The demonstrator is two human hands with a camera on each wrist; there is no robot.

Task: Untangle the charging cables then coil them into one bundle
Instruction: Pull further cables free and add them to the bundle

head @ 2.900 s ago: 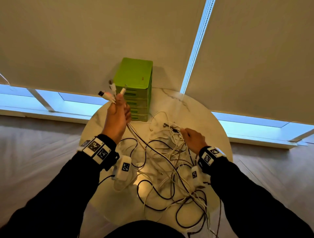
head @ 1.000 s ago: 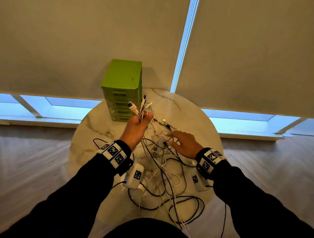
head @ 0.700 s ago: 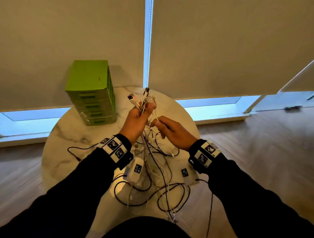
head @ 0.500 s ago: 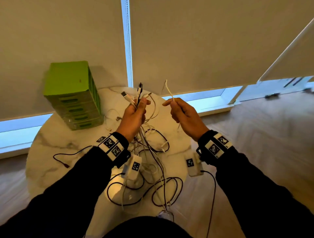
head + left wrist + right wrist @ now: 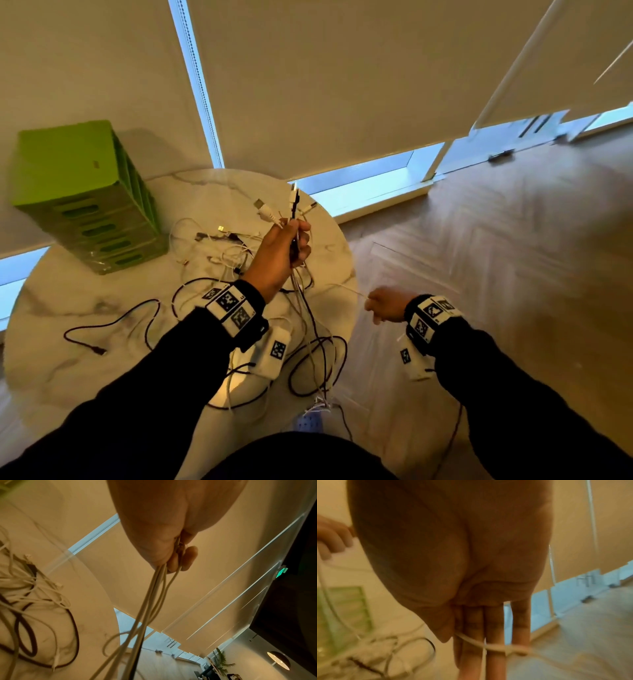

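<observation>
My left hand (image 5: 296,240) is raised over the round marble table (image 5: 78,363) and grips a bunch of cable ends (image 5: 294,202), whose plugs stick up above the fist. In the left wrist view those cables (image 5: 154,591) hang down from my curled fingers (image 5: 189,555). My right hand (image 5: 373,305) is low, just off the table's right edge. It pinches a thin white cable (image 5: 346,287) that runs left toward the bunch. In the right wrist view this white cable (image 5: 471,641) lies across straight fingers (image 5: 494,628) under the thumb. Loose tangled cables (image 5: 229,253) lie on the table.
A green drawer unit (image 5: 85,195) stands at the table's back left. A dark cable (image 5: 113,322) trails over the left of the top, and dark loops (image 5: 318,363) hang at the front edge. A pale power strip (image 5: 310,423) lies on the wooden floor (image 5: 496,257).
My right hand has dropped from beside the left hand to low on the right, past the table edge, drawing the white cable with it. The left hand still holds the plugs up.
</observation>
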